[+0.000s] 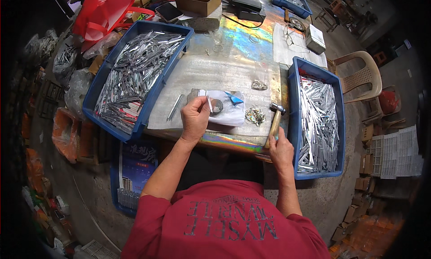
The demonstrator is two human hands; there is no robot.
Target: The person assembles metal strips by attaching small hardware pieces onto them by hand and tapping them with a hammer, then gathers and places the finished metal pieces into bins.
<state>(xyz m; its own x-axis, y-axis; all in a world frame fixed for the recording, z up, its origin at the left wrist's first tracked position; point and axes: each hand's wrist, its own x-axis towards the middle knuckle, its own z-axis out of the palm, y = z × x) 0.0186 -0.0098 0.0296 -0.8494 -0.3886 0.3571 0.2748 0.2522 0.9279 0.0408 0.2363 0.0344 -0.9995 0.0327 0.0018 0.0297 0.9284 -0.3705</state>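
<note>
Both hands are closed: my left hand (pixel 195 117) pinches a thin silvery metal strip (pixel 209 103) upright over a dark ring (pixel 217 107), my right hand (pixel 281 146) grips a wooden-handled hammer (pixel 274 119). Blue bins (pixel 294 124) of similar strips flank the iridescent foil-covered table (pixel 233 70); a concrete floor (pixel 323 196) lies beneath.

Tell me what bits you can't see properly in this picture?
Head view only:
- The small strip in the left hand: too small to tell its shape, fingers cover its lower end.
- Hammer handle end: hidden inside the right hand.
- Little metal pieces by the hammer: too tiny to identify.
- Far blue tray: cut off by the top edge.
</note>
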